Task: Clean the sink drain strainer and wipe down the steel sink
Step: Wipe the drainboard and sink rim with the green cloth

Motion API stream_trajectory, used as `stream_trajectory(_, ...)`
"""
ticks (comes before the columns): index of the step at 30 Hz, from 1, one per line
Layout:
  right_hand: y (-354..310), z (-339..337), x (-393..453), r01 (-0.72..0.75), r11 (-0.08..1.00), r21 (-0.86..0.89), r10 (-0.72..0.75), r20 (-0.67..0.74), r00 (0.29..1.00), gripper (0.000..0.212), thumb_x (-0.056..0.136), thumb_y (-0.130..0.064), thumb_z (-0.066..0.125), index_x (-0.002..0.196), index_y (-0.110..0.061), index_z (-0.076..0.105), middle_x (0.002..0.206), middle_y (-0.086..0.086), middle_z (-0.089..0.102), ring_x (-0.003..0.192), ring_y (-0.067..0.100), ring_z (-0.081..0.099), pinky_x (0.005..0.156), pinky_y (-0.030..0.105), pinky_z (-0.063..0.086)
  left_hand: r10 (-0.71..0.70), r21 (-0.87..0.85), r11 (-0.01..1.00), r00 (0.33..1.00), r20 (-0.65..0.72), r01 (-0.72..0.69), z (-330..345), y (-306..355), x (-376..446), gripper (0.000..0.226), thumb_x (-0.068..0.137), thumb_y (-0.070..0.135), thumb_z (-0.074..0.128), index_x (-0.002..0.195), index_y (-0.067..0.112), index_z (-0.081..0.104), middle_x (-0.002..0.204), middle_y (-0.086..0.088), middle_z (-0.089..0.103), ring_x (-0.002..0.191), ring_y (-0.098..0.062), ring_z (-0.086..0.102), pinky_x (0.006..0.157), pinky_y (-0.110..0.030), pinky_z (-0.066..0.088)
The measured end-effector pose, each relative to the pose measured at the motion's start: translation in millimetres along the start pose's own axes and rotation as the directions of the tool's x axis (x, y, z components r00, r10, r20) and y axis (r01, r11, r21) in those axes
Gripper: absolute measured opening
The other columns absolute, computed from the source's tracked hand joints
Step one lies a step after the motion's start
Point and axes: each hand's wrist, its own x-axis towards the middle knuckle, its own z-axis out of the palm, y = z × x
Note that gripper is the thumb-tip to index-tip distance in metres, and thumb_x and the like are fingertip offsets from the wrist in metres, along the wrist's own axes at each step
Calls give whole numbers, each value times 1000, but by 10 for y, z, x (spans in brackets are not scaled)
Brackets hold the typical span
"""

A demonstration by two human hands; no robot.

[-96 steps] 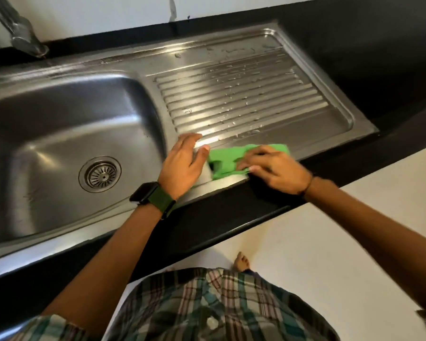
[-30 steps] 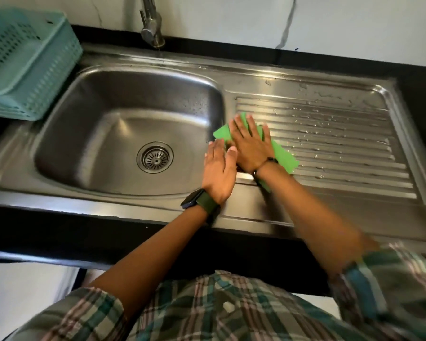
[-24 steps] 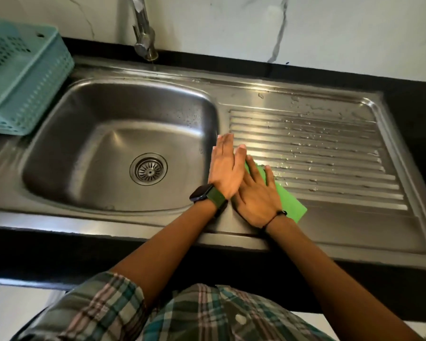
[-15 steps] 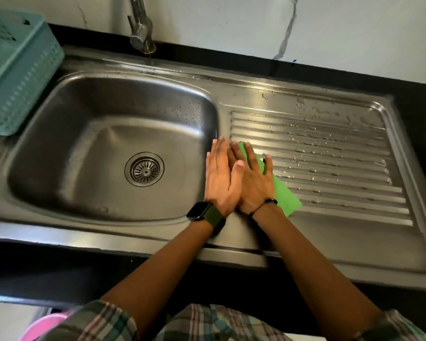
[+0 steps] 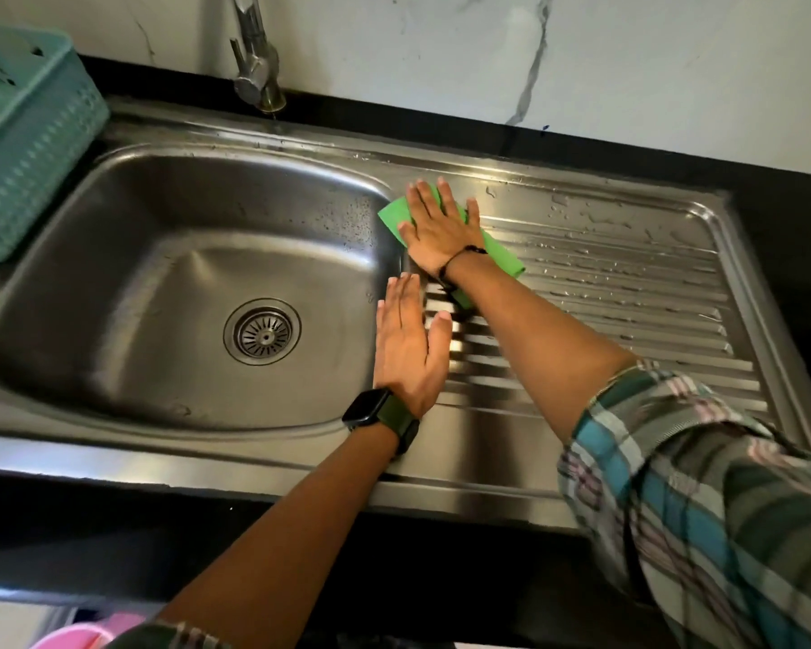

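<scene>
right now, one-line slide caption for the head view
Right hand presses a green cloth flat on the wet drainboard; left hand rests open beside the basin.

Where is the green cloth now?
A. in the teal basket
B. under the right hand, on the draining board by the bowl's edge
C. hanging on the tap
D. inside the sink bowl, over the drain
B: the right hand presses the green cloth flat on the draining board.

a white marble-look wall [image 5: 441, 44] with thin grey veins rises behind a glossy black stone countertop [image 5: 768, 194], which runs along the back and across the front edge. a teal perforated plastic basket [image 5: 24, 147] sits at the far left on the counter. a rounded pink plastic object [image 5: 80, 634] shows at the bottom left, below the counter's front edge. soft light glints off the surfaces.
</scene>
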Motion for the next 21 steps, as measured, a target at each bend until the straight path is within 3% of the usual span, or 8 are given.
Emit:
stream_trajectory(3, 368, -3, -206, -11, 1000, -5, 11, -11, 1000, 57, 94, -40, 15, 147, -24, 1, 158, -6, -3, 145, 16, -9, 116, 51, -3, -12, 17, 1000, 999, 35, 12, -3, -31, 12, 65, 86, 37, 25, 144, 7, 21, 154, -10, 20, 144, -17, 9, 112, -20, -6)
stream_trajectory(7, 968, 7, -616, -251, 967, 35, 253, -66, 965, 58, 94, -43, 11, 147, -24, 2, 158, -4, -2, 145, 17, -7, 115, 52, -5, -9, -11, 1000, 998, 68, 10, 30, -57, 19, 66, 86, 40, 25, 144, 8, 19, 155, -9, 19, 144, -16, 8, 112, -20, -7)
stream_trajectory(11, 942, 47, -680, -399, 916, 50, 402, -97, 910, 57, 96, -42, 12, 148, -21, 1, 158, -1, -3, 145, 20, -9, 116, 53, -5, -34, -115, 992, 992, 124, 48, 25, -47, 37, 68, 85, 43, 28, 146, 15, 15, 156, -3, 13, 141, -5, 2, 111, -19, -6)
stream_trajectory(17, 633, 75, -525, -299, 954, 28, 301, -77, 951, 56, 95, -42, 15, 147, -25, 3, 158, -5, -1, 145, 21, -8, 114, 50, -8, -116, -273, 949, 980, 160, 157, -24, 7, 35, 71, 81, 44, 35, 146, 20, 17, 156, -1, 13, 145, -16, 5, 110, -18, 2)
stream_trajectory(20, 170, 126, -353, -96, 995, -3, 95, -39, 995, 56, 95, -38, 19, 148, -25, 4, 158, -6, 1, 146, 21, -7, 115, 50, -5, -111, -282, 948, 983, 145, 148, -41, 40, 61, 71, 80, 39, 36, 146, 16, 19, 155, -5, 17, 145, -17, 10, 115, -22, 8)
stream_trajectory(21, 22, 146, -314, -25, 999, -20, 24, -28, 999, 56, 96, -37, 20, 148, -24, 3, 158, -6, 1, 146, 21, -8, 115, 50, -5, -116, -282, 948, 986, 122, 147, -56, 46, 71, 71, 80, 38, 37, 146, 15, 20, 155, -6, 17, 144, -17, 11, 113, -16, 9)
